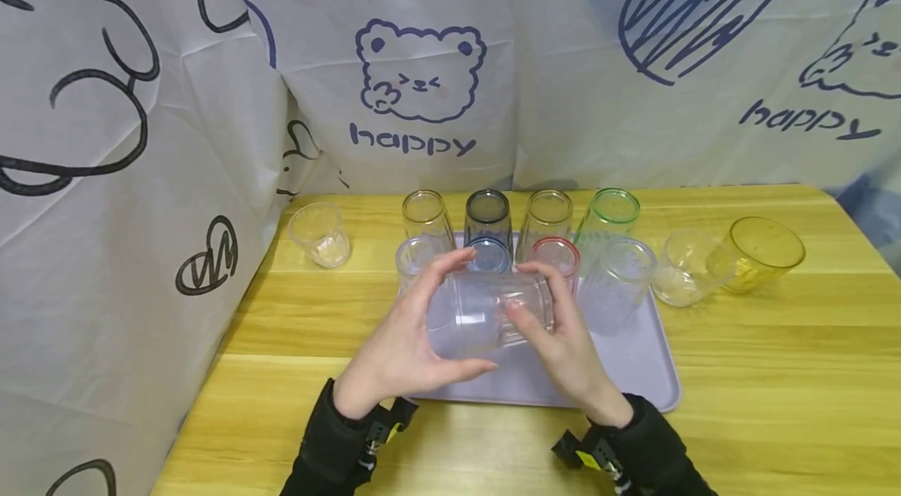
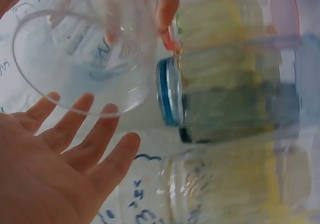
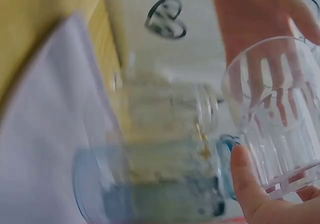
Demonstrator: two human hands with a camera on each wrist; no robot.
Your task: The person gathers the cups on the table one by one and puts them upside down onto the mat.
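A clear glass (image 1: 472, 316) lies sideways in the air above the lilac tray (image 1: 651, 375). My right hand (image 1: 573, 343) holds its narrow base end, thumb in front and fingers behind. Around the wide mouth end, my left hand (image 1: 397, 359) makes a loose C; in the left wrist view its extended fingers (image 2: 102, 134) are at the rim, but whether they touch it I cannot tell. Below and behind stand several glasses, narrow ends up, among them a blue-ringed glass (image 1: 490, 249), a red-ringed glass (image 1: 554, 252) and a clear glass (image 1: 619, 285).
At the back are a dark glass (image 1: 488, 216) and a green-ringed glass (image 1: 612, 210). A clear tumbler (image 1: 320, 235) sits far left; another clear tumbler (image 1: 683, 273) and a yellow glass (image 1: 763, 249) are on the right. Printed cloth (image 1: 549, 89) hangs behind the wooden table (image 1: 788, 371).
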